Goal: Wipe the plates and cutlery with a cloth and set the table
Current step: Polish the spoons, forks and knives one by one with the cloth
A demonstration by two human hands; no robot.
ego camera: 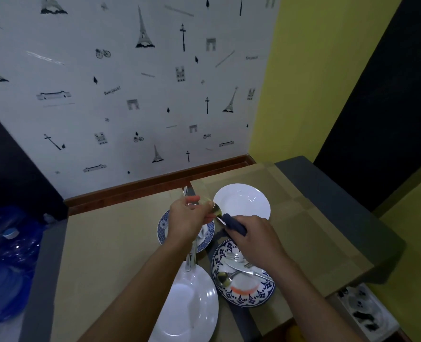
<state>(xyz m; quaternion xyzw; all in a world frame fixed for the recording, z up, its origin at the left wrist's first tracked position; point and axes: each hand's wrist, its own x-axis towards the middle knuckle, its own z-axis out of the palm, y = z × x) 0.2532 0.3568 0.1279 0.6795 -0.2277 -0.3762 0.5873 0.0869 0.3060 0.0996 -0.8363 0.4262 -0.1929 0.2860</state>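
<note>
Four plates sit on the tan cardboard-covered table [105,243]. Nearest is the smooth, round near white plate [179,307]. Just right of it, the large patterned plate [261,296], blue on white, carries a spare spoon [225,277], a knife [244,269] and a fork [234,256], all shiny metal. Above them the hands meet: the left hand [187,218] pinches the held spoon [216,212], which glints gold. The right hand [253,235] curls round a dark blue cloth [234,224], bunched soft over the spoon's end. The left wrist half hides the small patterned plate [162,228], and metal cutlery pokes out under the forearm. Beyond lies the glossy far white plate [241,201]. Blue plastic water bottles [9,255] crowd the left, a white power strip [362,307] sits low on the right, and Eiffel-tower wallpaper [130,95] lines the back.
</note>
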